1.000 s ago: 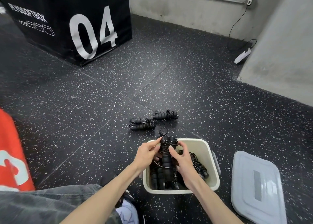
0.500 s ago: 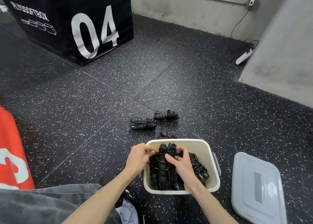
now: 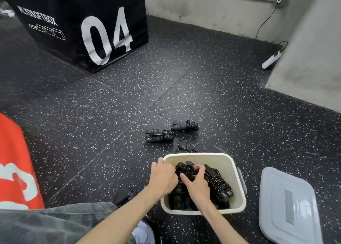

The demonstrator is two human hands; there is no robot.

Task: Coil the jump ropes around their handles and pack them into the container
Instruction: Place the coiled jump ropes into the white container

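Both hands inside container (image 3: 238, 194): left hand (image 3: 162, 179), right hand (image 3: 198, 183) fingers curled, grasping coiled jump rope (image 3: 185, 169).

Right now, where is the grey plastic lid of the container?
In the head view, the flat grey plastic lid lies on the speckled black floor at lower right, just right of the cream plastic container, apart from it.

container (image 3: 237, 181) crowded, open floor (image 3: 212, 96) beyond
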